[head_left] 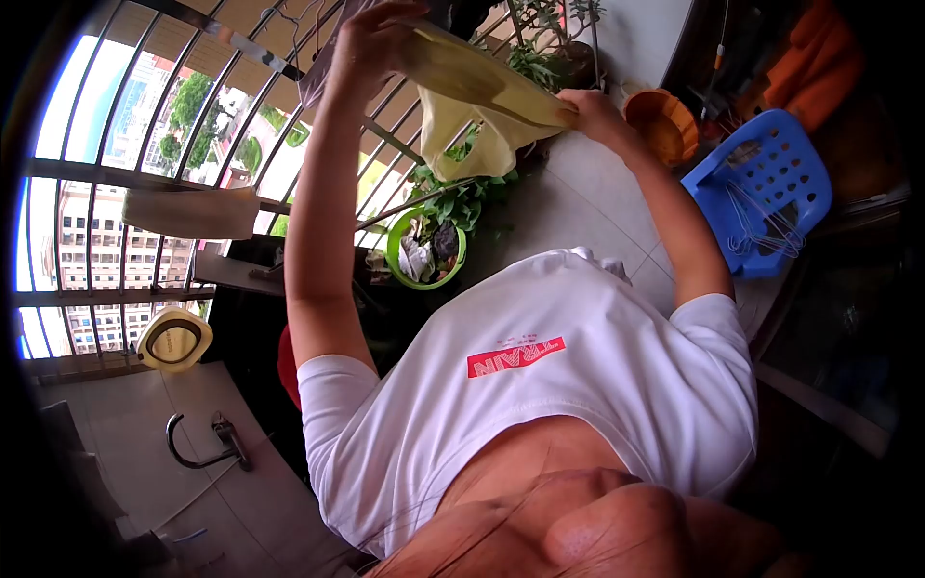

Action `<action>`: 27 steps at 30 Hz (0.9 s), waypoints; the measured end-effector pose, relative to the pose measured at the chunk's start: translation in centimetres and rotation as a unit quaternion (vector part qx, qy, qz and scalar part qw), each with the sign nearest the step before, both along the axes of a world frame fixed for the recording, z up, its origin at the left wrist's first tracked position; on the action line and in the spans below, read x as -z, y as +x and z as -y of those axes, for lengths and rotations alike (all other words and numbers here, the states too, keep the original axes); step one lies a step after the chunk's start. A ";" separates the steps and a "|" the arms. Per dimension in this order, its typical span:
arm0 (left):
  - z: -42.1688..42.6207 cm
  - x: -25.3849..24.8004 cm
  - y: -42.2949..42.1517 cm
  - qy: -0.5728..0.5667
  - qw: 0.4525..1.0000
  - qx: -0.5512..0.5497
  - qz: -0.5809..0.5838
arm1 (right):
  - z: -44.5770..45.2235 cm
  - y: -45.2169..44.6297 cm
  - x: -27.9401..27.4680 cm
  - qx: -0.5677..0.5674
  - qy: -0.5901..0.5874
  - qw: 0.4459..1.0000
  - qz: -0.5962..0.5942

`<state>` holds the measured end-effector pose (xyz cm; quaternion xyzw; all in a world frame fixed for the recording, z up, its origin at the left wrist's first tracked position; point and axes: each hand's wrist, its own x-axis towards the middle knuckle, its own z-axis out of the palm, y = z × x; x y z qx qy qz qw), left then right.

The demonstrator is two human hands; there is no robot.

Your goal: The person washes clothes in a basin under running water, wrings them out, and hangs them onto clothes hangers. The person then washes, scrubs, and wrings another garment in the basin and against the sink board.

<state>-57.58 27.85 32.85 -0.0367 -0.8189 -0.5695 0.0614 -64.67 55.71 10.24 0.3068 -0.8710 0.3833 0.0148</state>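
Neck skin and the collar of a white T-shirt [617, 328] come closest, at six o'clock, with both arms reaching up and away past the chest.

Toward nine o'clock stand metal window bars [87, 171], daylight and buildings beyond them. Lower, near eight, a curved faucet [229, 448] sits over pale tiles.

Between eleven and twelve, the left hand [369, 46] is raised high, its fingers bent over the upper end of a thin yellow cloth [462, 82]; whether that grip also takes in the greyish thing beside it, I can't tell. The cloth spans the space at twelve, pulled fairly straight along its top while the loose part droops. Being held from both ends seems to keep it spread rather than bunched, and the height keeps it off the floor.

Beneath it, around half past ten and near the centre, a lime-green bin [422, 284] holds crumpled scraps, tucked beside leafy plants [469, 205], perhaps to leave the walkway free.

At one o'clock the right hand [590, 111] pinches the cloth's other end, its grip closed. Farther over, an orange basket [686, 125] is on the floor. Just past two, a blue plastic chair [718, 183] bears wire hangers [766, 222], probably parked there to be within easy reach.
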 end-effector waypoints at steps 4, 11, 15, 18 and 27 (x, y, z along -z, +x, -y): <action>7.6 1.9 -0.4 -0.261 0.947 -0.068 0.173 | -5.6 -3.0 -5.5 0.015 -0.080 0.971 0.224; 4.6 9.5 -2.9 -0.173 0.950 -0.031 0.259 | -8.9 -0.1 -10.3 0.006 -0.095 0.969 0.230; 0.4 15.3 -4.3 0.196 0.950 0.040 0.241 | -9.6 2.4 -6.2 0.033 -0.171 0.970 0.169; -2.6 22.6 -8.2 0.419 0.857 0.097 0.284 | -9.7 5.0 -2.1 0.066 -0.190 0.958 0.205; -16.4 29.2 -8.9 0.068 0.972 0.063 0.218 | -23.8 9.0 9.9 0.299 -0.337 0.801 0.395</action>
